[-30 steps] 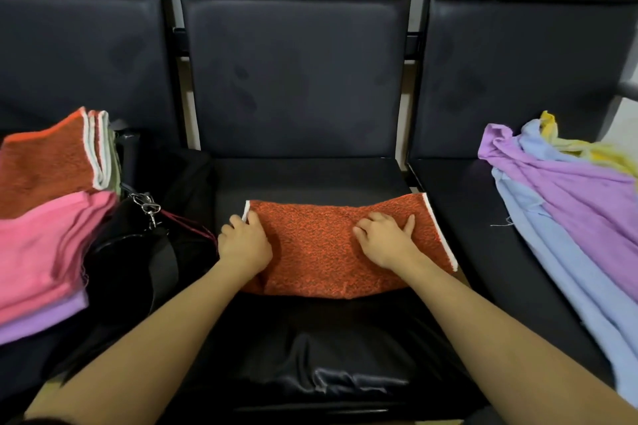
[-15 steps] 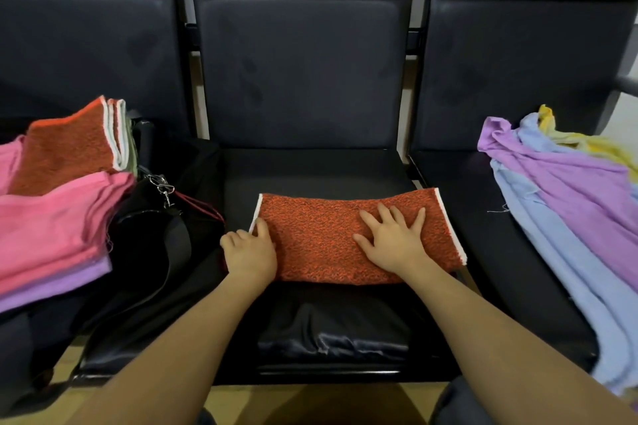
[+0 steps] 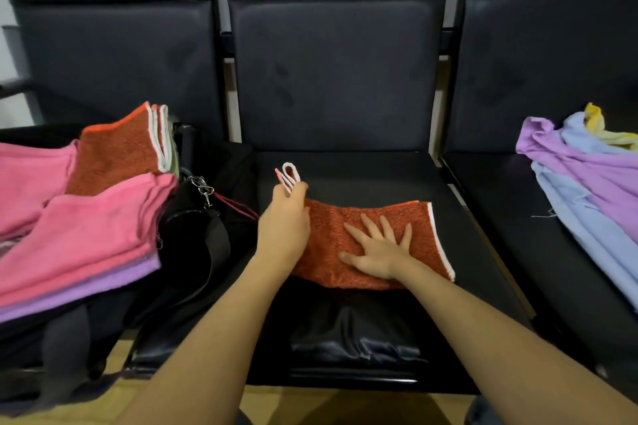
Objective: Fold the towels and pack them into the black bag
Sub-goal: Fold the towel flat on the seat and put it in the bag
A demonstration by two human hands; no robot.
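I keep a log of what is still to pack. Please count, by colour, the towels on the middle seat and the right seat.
orange towel: 1
purple towel: 1
blue towel: 1
yellow towel: 1
Total: 4, as far as the heap on the right seat shows.

So my left hand (image 3: 284, 217) is pinching the white-edged left end of the orange towel (image 3: 373, 245) and has it lifted off the middle seat (image 3: 362, 172), while my right hand (image 3: 381, 248) lies flat on it, fingers spread. Folded pink towels (image 3: 79, 235) and another orange one (image 3: 117, 152) sit on the black bag (image 3: 193, 245) to my left. Purple and blue cloths (image 3: 593, 190) are heaped on the right seat.
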